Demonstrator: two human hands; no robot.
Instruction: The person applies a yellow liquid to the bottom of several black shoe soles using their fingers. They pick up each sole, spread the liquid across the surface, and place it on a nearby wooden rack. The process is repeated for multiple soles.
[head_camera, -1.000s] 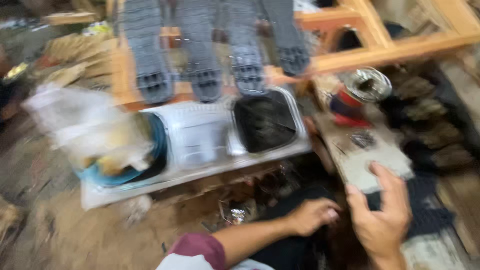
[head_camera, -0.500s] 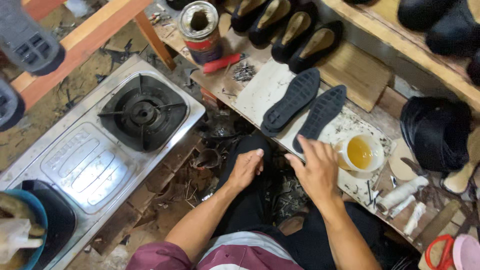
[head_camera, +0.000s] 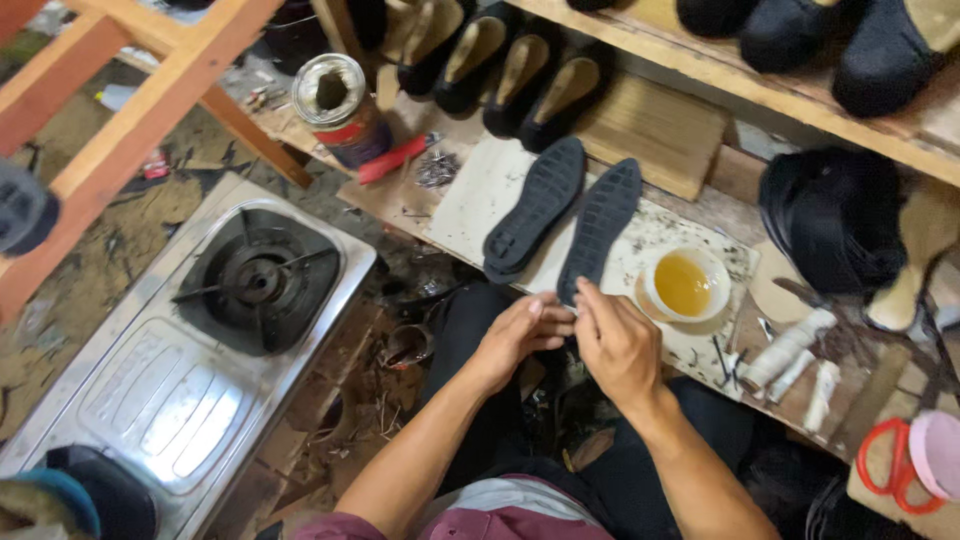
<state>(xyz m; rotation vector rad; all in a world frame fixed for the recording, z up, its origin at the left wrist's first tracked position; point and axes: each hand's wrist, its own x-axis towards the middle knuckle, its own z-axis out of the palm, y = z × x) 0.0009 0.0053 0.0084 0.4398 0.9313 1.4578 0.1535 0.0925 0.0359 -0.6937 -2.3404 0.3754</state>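
Head view showed both hands, left (head_camera: 515, 335) and right (head_camera: 612, 340), pinching the near tip of the right-hand sole (head_camera: 597, 228) at frame centre; it looked light, thin, bendy rubber, best held by its edges.

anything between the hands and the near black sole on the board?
Nothing visible. The right hand and left hand meet at the near end of the right-hand black sole; the bowl of yellow liquid sits off to the side.
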